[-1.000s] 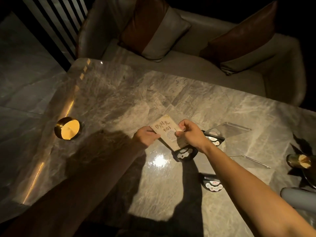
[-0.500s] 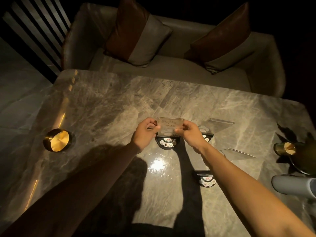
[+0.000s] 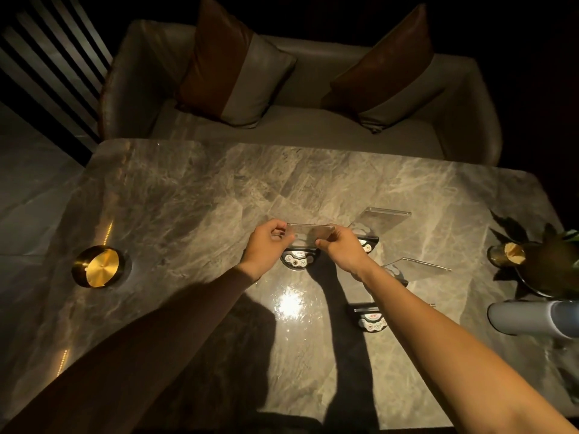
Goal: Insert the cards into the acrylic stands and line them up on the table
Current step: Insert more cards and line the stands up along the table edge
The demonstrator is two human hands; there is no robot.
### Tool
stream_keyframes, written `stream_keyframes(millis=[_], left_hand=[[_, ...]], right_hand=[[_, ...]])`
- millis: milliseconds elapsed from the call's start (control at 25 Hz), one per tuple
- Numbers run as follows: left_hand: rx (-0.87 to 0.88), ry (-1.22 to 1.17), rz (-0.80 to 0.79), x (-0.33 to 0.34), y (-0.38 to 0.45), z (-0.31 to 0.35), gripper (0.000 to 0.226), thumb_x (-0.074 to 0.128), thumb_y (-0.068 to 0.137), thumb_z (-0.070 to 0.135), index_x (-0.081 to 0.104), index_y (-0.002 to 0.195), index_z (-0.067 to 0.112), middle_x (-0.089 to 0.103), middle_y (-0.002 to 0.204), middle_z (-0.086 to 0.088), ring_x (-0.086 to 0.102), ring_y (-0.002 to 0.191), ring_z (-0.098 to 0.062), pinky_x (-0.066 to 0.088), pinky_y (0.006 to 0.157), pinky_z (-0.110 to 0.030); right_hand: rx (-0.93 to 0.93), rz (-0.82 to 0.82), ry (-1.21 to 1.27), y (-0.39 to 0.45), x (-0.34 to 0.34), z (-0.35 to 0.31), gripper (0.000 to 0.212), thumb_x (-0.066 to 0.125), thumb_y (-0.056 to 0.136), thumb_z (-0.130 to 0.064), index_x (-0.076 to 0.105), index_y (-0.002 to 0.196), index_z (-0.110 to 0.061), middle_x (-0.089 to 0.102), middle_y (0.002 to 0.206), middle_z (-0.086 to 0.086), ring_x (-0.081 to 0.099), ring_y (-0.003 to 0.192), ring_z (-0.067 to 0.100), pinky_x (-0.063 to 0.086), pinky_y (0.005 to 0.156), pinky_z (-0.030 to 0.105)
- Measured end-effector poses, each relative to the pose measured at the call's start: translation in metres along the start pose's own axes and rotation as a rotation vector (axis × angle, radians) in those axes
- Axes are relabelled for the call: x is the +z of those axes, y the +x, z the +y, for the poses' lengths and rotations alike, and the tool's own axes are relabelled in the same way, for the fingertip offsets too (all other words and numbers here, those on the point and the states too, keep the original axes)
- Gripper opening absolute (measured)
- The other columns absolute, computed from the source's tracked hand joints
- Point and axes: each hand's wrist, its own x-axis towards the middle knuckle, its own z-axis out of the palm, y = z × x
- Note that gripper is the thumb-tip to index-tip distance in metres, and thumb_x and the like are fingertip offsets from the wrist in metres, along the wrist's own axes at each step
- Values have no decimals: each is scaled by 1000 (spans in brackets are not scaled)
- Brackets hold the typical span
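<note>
An acrylic stand (image 3: 310, 234) with a black half-round base (image 3: 297, 262) stands upright at the middle of the marble table (image 3: 188, 198). A pale card sits inside its clear panel, its writing barely readable. My left hand (image 3: 269, 242) pinches the panel's left edge and my right hand (image 3: 340, 250) pinches its right edge. Three more stands are to the right: one (image 3: 380, 222) just behind my right hand, one (image 3: 416, 269) partly hidden by my right wrist, one (image 3: 371, 321) nearest me. Their panels look clear, without cards.
A round brass dish (image 3: 100, 267) rests near the table's left edge. At the right edge are a dark bottle with a gold top (image 3: 513, 255) and a pale grey cylinder (image 3: 532, 317). A sofa with two cushions (image 3: 297, 89) stands beyond the far edge.
One second ago both hands held the card tilted above the stand's base. The card went down into the upright panel, and both hands now grip the panel's edges.
</note>
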Motion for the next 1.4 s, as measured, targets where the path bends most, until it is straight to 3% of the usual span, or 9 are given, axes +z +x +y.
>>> stream_keyframes(millis=[120, 320, 400, 480, 560, 760, 880, 1080, 1400], left_hand=[[72, 108, -32, 4, -4, 12, 14, 74, 81, 18, 72, 93, 24, 74, 88, 2, 71, 87, -23, 58, 82, -48], [187, 305, -106, 10, -7, 52, 28, 70, 85, 21, 70, 112, 25, 72, 109, 6, 66, 103, -13, 53, 95, -36], [233, 358, -135, 15, -8, 68, 32, 68, 86, 21, 69, 118, 25, 70, 116, 4, 64, 108, -13, 51, 97, -34], [280, 425, -162, 22, -11, 83, 37, 66, 86, 19, 67, 122, 22, 68, 121, 3, 61, 113, -13, 48, 97, -30], [334, 495, -197, 31, -12, 95, 42, 65, 86, 19, 64, 128, 22, 66, 127, 2, 59, 118, -14, 46, 100, -30], [381, 594, -247, 75, -18, 117, 57, 72, 86, 32, 54, 139, 22, 56, 141, 0, 52, 130, -16, 43, 105, -31], [399, 581, -278, 105, -21, 120, 66, 79, 78, 41, 54, 137, 24, 57, 137, 3, 53, 124, -13, 41, 97, -25], [306, 604, -323, 159, -29, 106, 72, 81, 74, 39, 53, 138, 23, 58, 136, 0, 56, 122, -15, 47, 102, -32], [133, 518, -273, 203, -50, 85, 17, 75, 85, 20, 70, 99, 28, 73, 99, 2, 66, 73, -9, 52, 69, -25]], right_hand=[[-53, 11, -74, -9, -1, -4, 23, 69, 87, -13, 69, 109, -17, 77, 104, -1, 72, 99, 19, 56, 94, 44], [-170, 25, -257, -30, -17, -24, 32, 68, 90, -17, 61, 121, -16, 70, 105, 4, 66, 97, 23, 50, 78, 33], [-207, 27, -341, -37, -26, -32, 44, 66, 92, -20, 56, 134, -15, 68, 124, 6, 64, 112, 23, 49, 87, 33], [-252, 47, -434, -45, -38, -36, 50, 64, 92, -23, 52, 141, -18, 62, 139, 8, 60, 125, 26, 50, 100, 43], [-309, 83, -504, -52, -52, -39, 51, 62, 92, -23, 50, 142, -20, 58, 144, 8, 57, 129, 27, 48, 105, 50], [-363, 254, -481, -69, -104, -27, 56, 62, 92, -19, 47, 146, -16, 53, 144, 9, 52, 131, 28, 47, 106, 49], [-349, 317, -425, -75, -138, -7, 65, 66, 90, -26, 43, 150, -19, 45, 154, 6, 41, 142, 25, 38, 116, 46], [-254, 261, -302, -85, -181, 44, 74, 70, 87, -29, 39, 154, -20, 45, 156, 6, 42, 143, 22, 37, 115, 37], [-232, -41, -184, -76, -204, 103, 59, 72, 90, -47, 60, 139, -17, 65, 136, 3, 61, 121, 14, 48, 103, 30]])
